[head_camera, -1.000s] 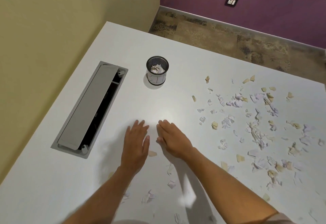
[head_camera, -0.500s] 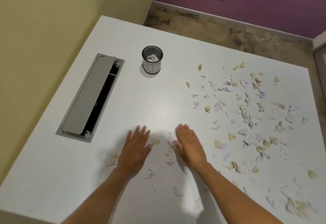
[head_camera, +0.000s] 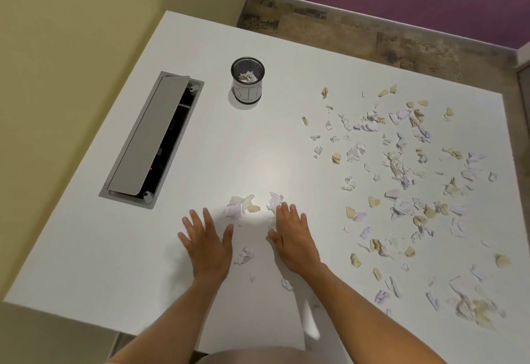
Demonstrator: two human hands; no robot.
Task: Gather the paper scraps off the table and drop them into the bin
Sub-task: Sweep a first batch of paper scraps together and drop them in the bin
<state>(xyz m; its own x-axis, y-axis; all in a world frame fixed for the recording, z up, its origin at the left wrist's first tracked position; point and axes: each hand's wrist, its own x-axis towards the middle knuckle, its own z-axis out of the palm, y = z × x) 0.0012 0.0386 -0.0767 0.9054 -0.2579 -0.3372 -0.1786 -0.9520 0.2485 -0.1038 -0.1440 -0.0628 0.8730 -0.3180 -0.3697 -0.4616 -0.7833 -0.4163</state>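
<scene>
- Since half a second ago, both hands have drawn apart, and a small clump of paper scraps [head_camera: 242, 205] now lies just ahead of the left hand [head_camera: 208, 244].
- Left hand: flat, fingers spread, holding nothing.
- Right hand [head_camera: 292, 237]: flat, fingers together, touching a scrap at its fingertips.
- Most scraps remain scattered toward the desk's [head_camera: 86, 249] right edge.
- Step judged: sweeping into a pile; next, cup and lift.
- Bin [head_camera: 247, 80], toward the far edge, reads "BIN".

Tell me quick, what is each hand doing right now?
Left hand: open, flat on the table, holding nothing.
Right hand: open, palm down, fingers touching a paper scrap.
</scene>
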